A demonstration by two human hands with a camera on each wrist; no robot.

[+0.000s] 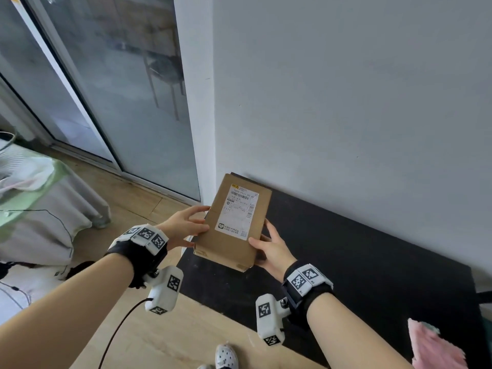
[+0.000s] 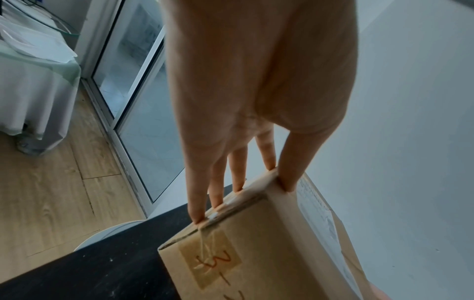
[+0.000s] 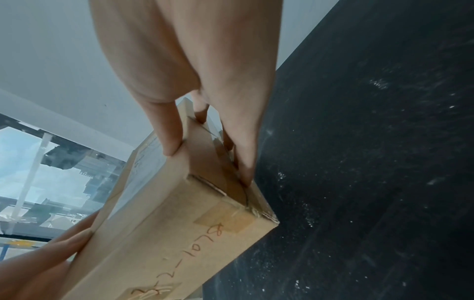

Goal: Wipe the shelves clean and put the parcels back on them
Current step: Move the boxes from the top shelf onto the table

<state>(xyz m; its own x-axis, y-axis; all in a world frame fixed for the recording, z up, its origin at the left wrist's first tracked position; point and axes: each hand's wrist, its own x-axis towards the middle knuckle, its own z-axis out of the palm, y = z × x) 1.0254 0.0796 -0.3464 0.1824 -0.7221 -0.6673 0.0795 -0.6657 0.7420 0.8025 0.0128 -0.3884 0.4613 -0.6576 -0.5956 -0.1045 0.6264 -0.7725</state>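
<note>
Head view first, working from the left: a cloth-draped table [image 1: 40, 198] stands on the wooden floor [image 1: 149, 323] by a sliding glass door [image 1: 127, 102], well apart from the work. Next comes the left hand [image 1: 183, 225], its thumb on the top face and its fingers [image 2: 197, 211] on the left side of a cardboard parcel [image 1: 234, 222], pinching that edge. The left wrist view shows the fingertips lined up along a taped seam, probably because the stiff corner gives a firm hold. The parcel sits between both hands, label [image 1: 238, 211] upward, over the left end of the black shelf [image 1: 346, 249] near the white wall [image 1: 346, 89]; whether its far end already touches the shelf I cannot tell. Its near end looks raised, so I judge it is being lowered or slid into the corner, which would leave the rest of the shelf free for more parcels. The right hand [image 1: 271, 249] mirrors the left: thumb on top, fingers [image 3: 243, 162] curled under the right side, clamping it. Two hands keep the long box level and let it be steered squarely. Pale specks show on the shelf in the right wrist view, so wiping may be unfinished. At far right a pink cloth [image 1: 436, 347] lies on the shelf's near corner, within reach.
</note>
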